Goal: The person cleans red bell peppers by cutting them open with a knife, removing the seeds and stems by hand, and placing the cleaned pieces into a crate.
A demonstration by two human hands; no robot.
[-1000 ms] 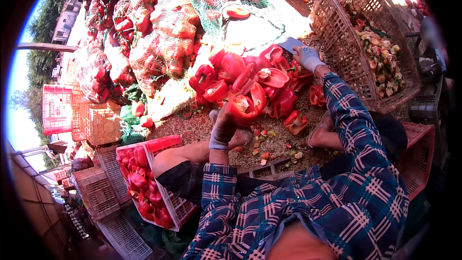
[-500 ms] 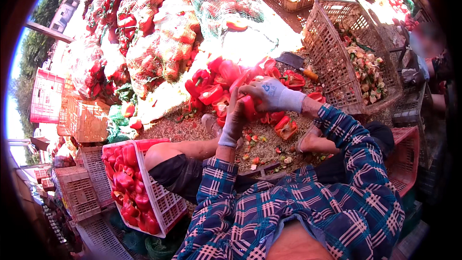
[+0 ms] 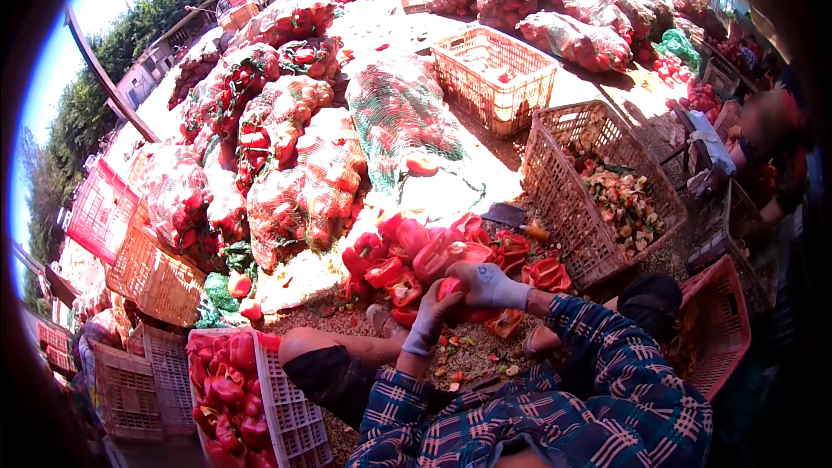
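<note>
Both gloved hands meet low in the middle of the view, around a red bell pepper (image 3: 450, 287). My left hand (image 3: 430, 319) has its fingers curled against the pepper's near left side. My right hand (image 3: 490, 286) closes over it from the right and hides part of it. Just beyond my hands lies a heap of red bell peppers (image 3: 406, 241), some cut open. A cleaver (image 3: 505, 214) with a dark blade and an orange-brown handle rests at the heap's far right.
At my left stands a crate (image 3: 299, 407) full of red peppers. A brown crate (image 3: 568, 230) of pepper cores and scraps is ahead right, an orange crate (image 3: 494, 113) farther back. Mesh sacks of peppers (image 3: 299, 173) pile up ahead left. Another person (image 3: 771, 134) sits far right.
The view has tilted up, so the yard and more sacks show at the back. My hands stay together on the pepper, and the right one now covers more of it.
</note>
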